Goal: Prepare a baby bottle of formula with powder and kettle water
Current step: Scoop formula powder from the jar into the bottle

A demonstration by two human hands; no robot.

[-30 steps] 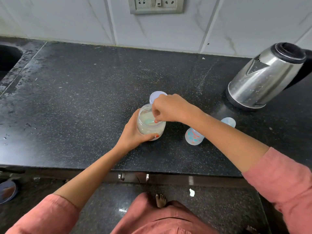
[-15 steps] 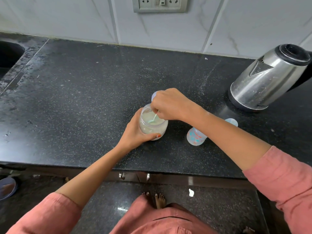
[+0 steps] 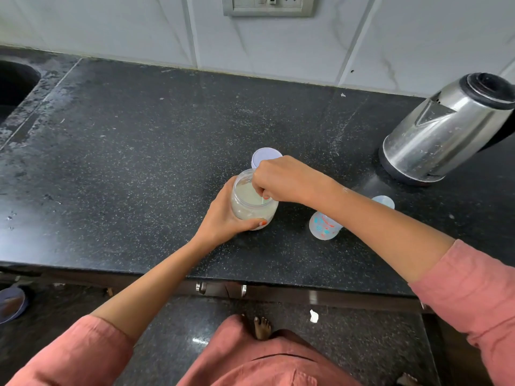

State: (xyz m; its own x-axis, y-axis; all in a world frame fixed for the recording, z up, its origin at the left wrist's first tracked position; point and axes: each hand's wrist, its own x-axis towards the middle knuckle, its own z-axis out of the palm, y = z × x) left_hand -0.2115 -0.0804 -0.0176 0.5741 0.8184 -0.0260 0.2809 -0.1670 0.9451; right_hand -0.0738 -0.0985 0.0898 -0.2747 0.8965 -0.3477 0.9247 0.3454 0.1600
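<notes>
A clear jar of pale formula powder (image 3: 250, 206) stands mid-counter, its top off. My left hand (image 3: 223, 218) wraps around its left side. My right hand (image 3: 281, 179) hovers over the jar's mouth, fingers pinched on a thin pale green scoop (image 3: 262, 200) whose end dips into the powder. The jar's lilac lid (image 3: 264, 157) lies just behind. A baby bottle (image 3: 324, 225) with red and blue print lies on its side to the right, partly under my right forearm. The steel kettle (image 3: 446, 129) stands at the far right.
A small pale cap (image 3: 386, 201) rests beyond my right forearm. A sink (image 3: 14, 84) cuts into the black counter (image 3: 125, 162) at far left. A wall socket (image 3: 267, 5) sits above. The counter's front edge runs close to my body.
My right hand has stayed over the jar and shifted slightly, working the scoop inside the powder. My left hand keeps its hold. The camera view drifted a little.
</notes>
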